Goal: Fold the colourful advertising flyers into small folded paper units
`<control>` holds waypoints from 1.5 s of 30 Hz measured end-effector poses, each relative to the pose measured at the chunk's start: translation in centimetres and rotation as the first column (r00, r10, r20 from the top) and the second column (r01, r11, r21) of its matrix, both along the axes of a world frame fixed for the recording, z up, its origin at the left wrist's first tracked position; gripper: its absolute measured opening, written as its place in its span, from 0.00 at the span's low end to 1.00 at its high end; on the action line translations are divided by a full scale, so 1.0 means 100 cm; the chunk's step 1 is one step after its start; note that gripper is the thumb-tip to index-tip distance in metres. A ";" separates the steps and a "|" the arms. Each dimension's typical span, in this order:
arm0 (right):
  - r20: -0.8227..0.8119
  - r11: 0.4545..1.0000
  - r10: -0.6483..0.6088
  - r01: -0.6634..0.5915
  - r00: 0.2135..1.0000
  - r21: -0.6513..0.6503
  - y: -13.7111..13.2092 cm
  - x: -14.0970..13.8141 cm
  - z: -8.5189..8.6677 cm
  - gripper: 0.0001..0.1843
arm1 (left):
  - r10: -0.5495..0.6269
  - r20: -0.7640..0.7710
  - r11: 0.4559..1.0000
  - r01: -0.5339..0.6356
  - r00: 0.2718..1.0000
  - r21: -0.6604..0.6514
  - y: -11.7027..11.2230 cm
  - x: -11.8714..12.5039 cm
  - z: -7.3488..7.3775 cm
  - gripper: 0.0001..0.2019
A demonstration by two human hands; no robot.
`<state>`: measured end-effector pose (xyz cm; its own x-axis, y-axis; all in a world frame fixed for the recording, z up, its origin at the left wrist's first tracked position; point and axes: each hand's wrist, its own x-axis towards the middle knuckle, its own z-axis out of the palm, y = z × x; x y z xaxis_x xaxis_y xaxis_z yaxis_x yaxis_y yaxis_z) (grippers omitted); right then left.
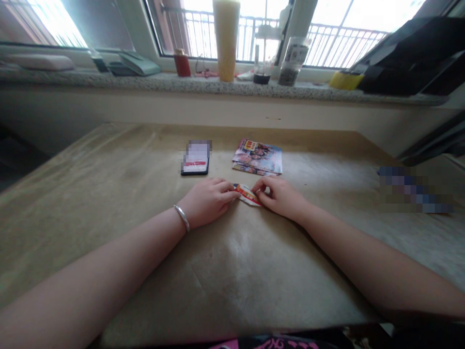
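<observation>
A small piece of folded printed paper (pixel 247 195), white with red and yellow print, lies between my two hands just above the tabletop. My left hand (pixel 212 199), with a silver bangle on its wrist, pinches the paper's left end. On the right end, the thumb and fingers of my right hand (pixel 279 196) are closed. Beyond my hands rests a stack of colourful printed leaflets (pixel 257 156). A phone (pixel 196 159) with a lit screen, partly blurred out, lies left of the leaflets.
The tan table (pixel 152 271) reaches to the wall under the window. A blurred-out flat item (pixel 414 190) lies at its right side. On the granite sill (pixel 203 86) stand a tall yellow cylinder (pixel 227 41), a red container (pixel 182 63), a clear cup (pixel 292 60) and a black bag (pixel 403 63).
</observation>
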<state>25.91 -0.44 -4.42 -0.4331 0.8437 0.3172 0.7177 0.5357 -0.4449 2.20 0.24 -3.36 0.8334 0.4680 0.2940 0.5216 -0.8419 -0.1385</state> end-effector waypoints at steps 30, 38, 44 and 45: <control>0.256 0.927 0.210 -0.276 0.943 0.255 0.002 -0.002 -0.002 0.12 | 0.172 0.060 0.968 -0.157 0.983 -0.198 -0.016 0.012 0.007 0.21; 0.219 0.908 0.258 -0.314 0.941 0.279 0.002 -0.001 -0.001 0.12 | 0.134 0.098 0.965 -0.107 0.986 -0.240 -0.014 0.015 0.004 0.14; 0.251 0.910 0.273 -0.334 0.929 0.246 0.002 -0.002 -0.002 0.11 | 0.083 0.129 0.976 -0.054 0.988 -0.213 -0.005 0.011 -0.001 0.11; 0.260 0.913 0.264 -0.328 0.929 0.243 0.001 -0.002 -0.002 0.12 | 0.082 0.137 0.981 -0.056 0.987 -0.186 -0.005 0.010 -0.001 0.11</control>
<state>25.67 -0.30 -4.62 -0.7337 0.5568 0.3894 0.5677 0.8173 -0.0990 3.21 -0.22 -3.51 0.7525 0.5793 0.3134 0.5826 -0.8074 0.0935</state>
